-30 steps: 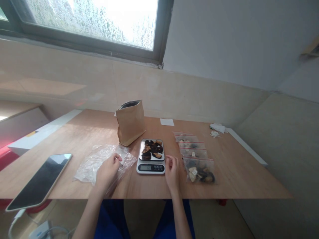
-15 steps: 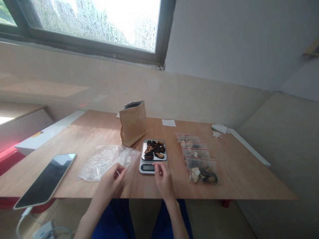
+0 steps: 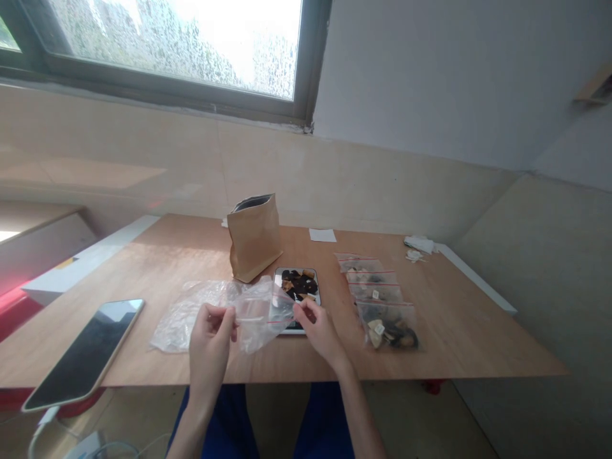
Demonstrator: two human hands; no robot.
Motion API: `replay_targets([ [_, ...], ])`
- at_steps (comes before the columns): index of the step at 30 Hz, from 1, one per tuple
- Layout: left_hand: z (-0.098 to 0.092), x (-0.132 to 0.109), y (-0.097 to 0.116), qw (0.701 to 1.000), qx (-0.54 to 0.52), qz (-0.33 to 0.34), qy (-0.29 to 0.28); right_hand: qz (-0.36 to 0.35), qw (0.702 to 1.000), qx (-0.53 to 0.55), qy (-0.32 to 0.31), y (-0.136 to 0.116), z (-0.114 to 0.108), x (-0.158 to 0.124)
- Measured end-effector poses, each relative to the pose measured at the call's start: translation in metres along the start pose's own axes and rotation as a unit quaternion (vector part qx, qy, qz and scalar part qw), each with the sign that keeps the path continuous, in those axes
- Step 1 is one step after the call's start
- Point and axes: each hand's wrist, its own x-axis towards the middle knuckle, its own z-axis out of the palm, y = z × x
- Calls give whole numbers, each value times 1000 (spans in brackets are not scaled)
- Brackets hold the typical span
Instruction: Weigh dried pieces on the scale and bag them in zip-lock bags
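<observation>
A clear zip bag (image 3: 255, 322) with a red seal line is stretched between my two hands above the table's front part. My left hand (image 3: 210, 341) pinches its left side, and my right hand (image 3: 318, 325) pinches its right end. Behind the bag, and partly covered by it, lies a digital kitchen scale (image 3: 292, 331). Dark brown dried slices (image 3: 299, 282), perhaps mushroom, rest on the scale's plate. Left of the scale, a crumpled clear plastic bag (image 3: 174, 325) lies flat, close behind my left hand.
An open kraft paper pouch (image 3: 255, 239) stands behind the scale. Several filled zip bags (image 3: 387, 325) overlap on the right. A phone (image 3: 86, 350) with a cable juts over the front left edge. White paper (image 3: 322, 235) and crumpled tissue (image 3: 421, 245) lie further back.
The zip bag has come up and across in front of the scale, now spread between both hands. My left hand has turned more upright; my right hand has shifted slightly right.
</observation>
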Motion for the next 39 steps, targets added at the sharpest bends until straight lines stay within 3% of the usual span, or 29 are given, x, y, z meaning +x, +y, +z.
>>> replay_targets([
  [2, 5, 4, 7, 1000, 4, -3, -19, -52, 998, -34, 3, 1, -11, 5],
  [5, 15, 9, 12, 999, 35, -10, -39, -94, 986, -119, 76, 9, -20, 17],
  [7, 21, 11, 13, 997, 62, -17, -40, -107, 974, -179, 91, 19, -22, 25],
  [12, 27, 11, 5, 996, 81, -21, -41, -94, 954, -281, 37, 39, -14, 39],
  [26, 37, 3, -15, 995, 93, 8, -45, -112, 923, -368, 27, 38, -15, 34],
  [33, 38, 1, -12, 994, 96, 4, -58, -57, 958, -267, 92, 38, -24, 36],
  [37, 42, -1, -14, 995, 64, 20, -71, 9, 986, -80, 145, 22, -26, 40],
  [39, 45, -2, -16, 995, 56, 36, -73, 68, 991, 52, 106, 9, -25, 41],
])
